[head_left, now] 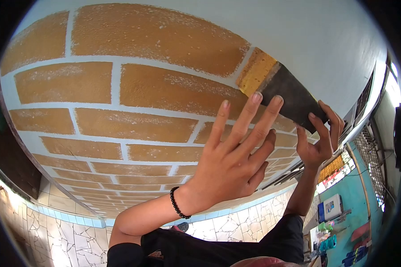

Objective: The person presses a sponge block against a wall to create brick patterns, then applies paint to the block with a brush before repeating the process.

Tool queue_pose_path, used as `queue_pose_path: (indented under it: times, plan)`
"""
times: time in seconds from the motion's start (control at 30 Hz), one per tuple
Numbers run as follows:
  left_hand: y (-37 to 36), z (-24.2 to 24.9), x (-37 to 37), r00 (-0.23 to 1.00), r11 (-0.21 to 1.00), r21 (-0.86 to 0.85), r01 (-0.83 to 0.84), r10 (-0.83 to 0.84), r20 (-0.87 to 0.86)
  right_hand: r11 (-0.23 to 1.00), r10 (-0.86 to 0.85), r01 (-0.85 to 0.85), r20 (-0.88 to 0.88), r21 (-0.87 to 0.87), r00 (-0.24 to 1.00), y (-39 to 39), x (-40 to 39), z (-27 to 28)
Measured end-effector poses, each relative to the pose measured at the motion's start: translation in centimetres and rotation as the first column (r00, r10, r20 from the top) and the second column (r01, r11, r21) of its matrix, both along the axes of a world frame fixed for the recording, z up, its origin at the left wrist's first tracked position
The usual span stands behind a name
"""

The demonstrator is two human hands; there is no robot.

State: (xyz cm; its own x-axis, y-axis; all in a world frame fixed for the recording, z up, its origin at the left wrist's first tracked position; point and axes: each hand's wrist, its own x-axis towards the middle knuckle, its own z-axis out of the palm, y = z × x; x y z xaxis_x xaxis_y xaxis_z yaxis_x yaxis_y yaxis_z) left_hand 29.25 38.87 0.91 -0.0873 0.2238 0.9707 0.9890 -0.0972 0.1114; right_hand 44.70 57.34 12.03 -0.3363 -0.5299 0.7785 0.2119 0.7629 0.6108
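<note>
A wall (343, 26) carries rows of tan brick shapes (156, 35) parted by pale lines. Against its upper right lies a flat dark rectangular piece (292, 95), with a yellow sponge-like block (256, 71) showing at its left end. My right hand (318, 140) grips the dark piece at its lower right end, thumb and fingers on its edges. My left hand (240, 151), with a black bead bracelet on the wrist, has its fingers spread, the fingertips at the lower left edge of the dark piece. It holds nothing.
Below is a floor of irregular pale tiles (67, 236). At the lower right, a white and blue box (332, 208) and green items (327, 242) stand near a teal surface (343, 187). A dark opening (13, 155) lies at the far left.
</note>
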Motion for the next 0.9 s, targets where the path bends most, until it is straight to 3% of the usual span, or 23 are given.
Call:
queue_pose_path:
  times: [0.07, 0.17, 0.47, 0.6, 0.7, 0.73, 0.9]
  plan:
    - [-0.6, 0.4, -0.1, 1.000, 0.999, -0.043, 0.007, -0.007, 0.009, 1.000, -0.006, 0.006, 0.003, 0.001, 1.000, 0.0, 0.0, 0.1]
    - [0.5, 0.0, -1.5, 0.992, 0.996, 0.072, -0.052, 0.060, -0.112, 1.000, -0.001, 0.001, 0.013, -0.010, 1.000, -0.3, -0.1, 0.4]
    - [-3.0, 3.1, -4.5, 0.937, 0.989, -0.027, -0.148, 0.131, -0.323, 0.996, 0.086, -0.085, 0.060, -0.023, 0.994, 1.6, 0.3, 1.1]
    - [-3.3, 5.1, -5.7, 0.876, 0.995, 0.028, -0.098, 0.100, -0.473, 0.997, 0.068, -0.064, 0.100, -0.044, 0.993, 0.8, 0.5, 0.9]
    - [-2.9, 6.3, -6.6, 0.816, 0.994, 0.104, -0.022, 0.078, -0.573, 0.996, -0.036, 0.027, 0.100, 0.081, 0.994, 0.4, 0.7, 1.5]
    - [-2.9, 6.3, -6.5, 0.816, 0.992, 0.125, -0.005, 0.077, -0.574, 0.986, -0.104, 0.089, 0.109, 0.138, 0.989, 0.7, 1.1, 1.9]
    - [-3.0, 6.2, -5.6, 0.836, 0.984, 0.170, -0.044, 0.130, -0.533, 0.995, -0.084, 0.079, 0.082, 0.059, 0.993, 0.3, 1.0, 1.2]
